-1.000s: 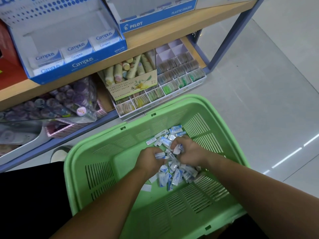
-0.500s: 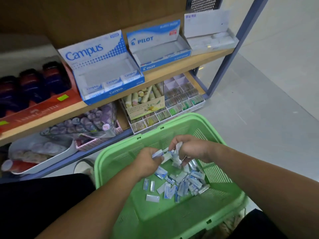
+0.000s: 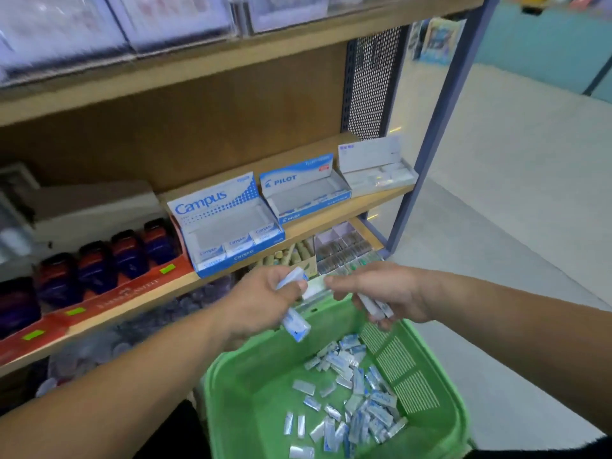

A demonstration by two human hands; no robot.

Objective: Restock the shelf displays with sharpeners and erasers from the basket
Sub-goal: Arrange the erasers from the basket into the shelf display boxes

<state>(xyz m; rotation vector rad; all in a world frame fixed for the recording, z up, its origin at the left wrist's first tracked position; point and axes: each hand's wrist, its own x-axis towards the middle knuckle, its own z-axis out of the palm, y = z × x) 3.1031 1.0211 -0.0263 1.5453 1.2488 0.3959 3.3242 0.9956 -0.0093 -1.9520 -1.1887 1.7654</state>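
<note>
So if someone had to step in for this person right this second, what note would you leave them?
Left hand: grips a few blue-and-white wrapped erasers, raised above the green basket.
Right hand: grips another bunch of erasers, also above the basket.
Things: many loose erasers lie on the basket bottom. The Campus display box has only its front row filled; the Pilot display box is nearly empty.
Done: two handfuls picked up.
Left: set them in the matching box (labels too blurred to say which), then go back for the rest.
</note>
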